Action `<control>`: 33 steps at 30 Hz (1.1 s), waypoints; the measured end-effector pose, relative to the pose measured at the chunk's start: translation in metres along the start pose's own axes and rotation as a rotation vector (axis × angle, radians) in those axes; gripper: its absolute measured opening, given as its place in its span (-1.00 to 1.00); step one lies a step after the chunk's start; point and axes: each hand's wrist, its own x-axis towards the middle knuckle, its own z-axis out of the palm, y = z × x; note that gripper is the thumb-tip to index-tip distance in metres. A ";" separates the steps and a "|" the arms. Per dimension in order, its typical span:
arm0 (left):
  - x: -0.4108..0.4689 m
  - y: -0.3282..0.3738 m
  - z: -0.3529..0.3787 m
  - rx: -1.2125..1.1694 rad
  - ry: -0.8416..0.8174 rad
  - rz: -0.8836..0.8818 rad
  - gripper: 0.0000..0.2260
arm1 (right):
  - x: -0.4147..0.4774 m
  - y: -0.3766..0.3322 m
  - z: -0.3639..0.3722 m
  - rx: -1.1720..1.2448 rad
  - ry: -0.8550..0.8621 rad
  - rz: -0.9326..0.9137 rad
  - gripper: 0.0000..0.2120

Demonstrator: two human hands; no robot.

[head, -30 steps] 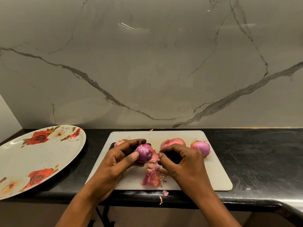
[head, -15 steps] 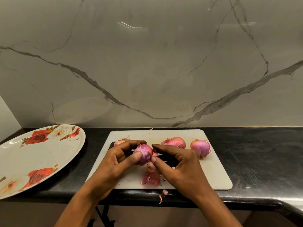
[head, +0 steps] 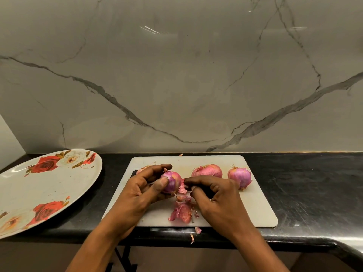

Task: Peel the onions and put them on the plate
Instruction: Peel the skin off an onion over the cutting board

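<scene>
My left hand [head: 141,190] grips the half-peeled onion [head: 171,181] above the cutting board [head: 255,205]; right hand's [head: 218,195] fingertips pinch a skin flap [head: 182,188] at its right side, the plate [head: 39,193] far left.

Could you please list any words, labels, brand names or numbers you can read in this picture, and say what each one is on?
None: no writing shows anywhere.
The plate bears only printed roses.
The cutting board, the counter and the marble wall are unmarked.
</scene>
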 end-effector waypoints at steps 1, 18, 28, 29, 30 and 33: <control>0.000 -0.001 0.000 0.020 -0.013 0.012 -0.62 | 0.000 -0.001 0.000 0.013 0.000 -0.002 -0.74; -0.002 -0.005 0.003 0.127 -0.015 0.082 -0.42 | -0.001 -0.003 -0.003 0.083 -0.008 -0.105 -0.82; -0.002 -0.002 0.006 0.153 -0.029 0.086 -0.42 | 0.000 0.001 -0.001 0.040 -0.015 -0.032 -0.89; -0.002 -0.002 0.005 0.156 -0.029 0.086 -0.41 | 0.000 0.001 0.000 0.037 -0.013 -0.025 -0.89; -0.002 -0.002 0.005 0.159 -0.031 0.086 -0.41 | 0.000 0.000 0.000 0.034 -0.009 -0.019 -0.89; -0.002 -0.002 0.004 0.147 -0.042 0.085 -0.44 | 0.001 0.000 0.000 0.022 0.001 0.000 -0.90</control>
